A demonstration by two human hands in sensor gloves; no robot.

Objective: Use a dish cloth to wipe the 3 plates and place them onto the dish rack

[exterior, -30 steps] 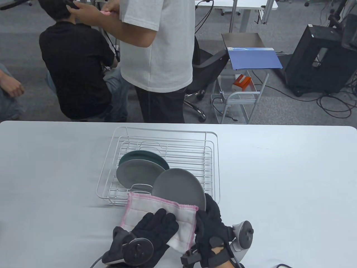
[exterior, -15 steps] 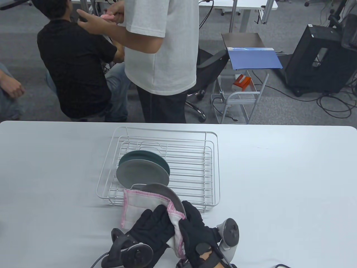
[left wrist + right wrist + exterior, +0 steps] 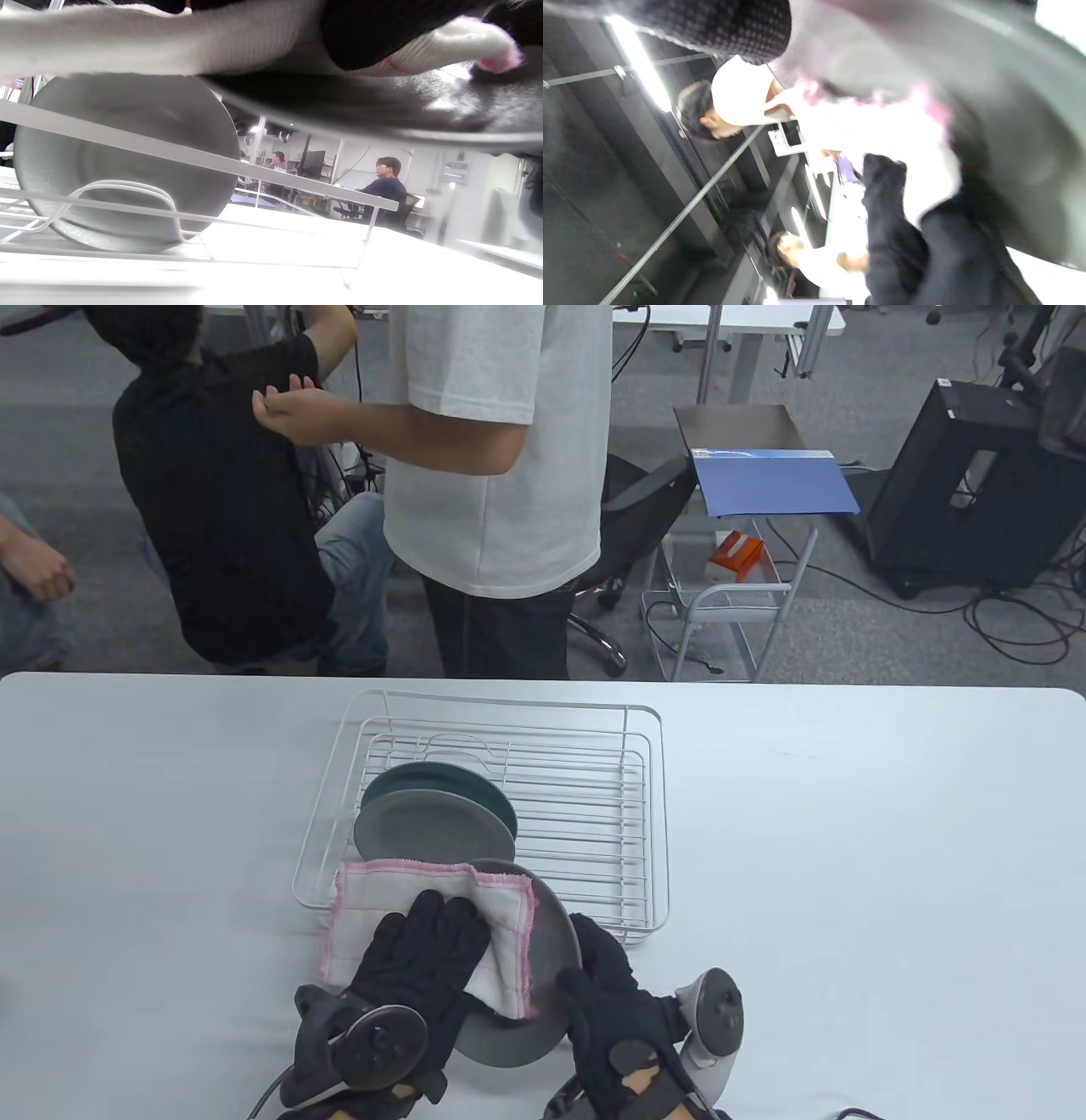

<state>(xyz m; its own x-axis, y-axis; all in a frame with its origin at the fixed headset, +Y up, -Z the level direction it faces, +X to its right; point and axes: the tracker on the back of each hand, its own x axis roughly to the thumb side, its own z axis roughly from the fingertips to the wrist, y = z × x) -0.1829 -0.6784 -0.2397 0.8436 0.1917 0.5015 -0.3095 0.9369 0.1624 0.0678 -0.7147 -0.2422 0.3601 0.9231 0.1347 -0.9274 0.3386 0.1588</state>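
Change: since half a second ago the dish cloth (image 3: 433,929) has slid toward the left of the frame and spread flatter over the held plate (image 3: 543,976), which now shows more of its face and lower rim; the left hand (image 3: 407,976) has moved left with it.
Left hand: fingers straight, flat on the cloth, pressing it against the plate; it grips nothing.
Right hand (image 3: 619,1018): at the lower centre-right of the frame, fingers curled round the plate's right edge, holding it.
Held plate: grey, at the lower middle of the frame just in front of the dish rack (image 3: 653,814); it is tilted, upper rim toward the rack, lower rim toward the bottom edge.
Cloth: white with pink edging, long axis running left to right across the frame; its left part hangs past the plate's left rim.
Rack: white wire, centre of the table (image 3: 848,857); two plates stand on edge in its left half, a grey plate (image 3: 424,831) in front and a dark green plate (image 3: 475,780) behind it, overlapping.
Background: people (image 3: 492,475) at the upper left, beyond the table.
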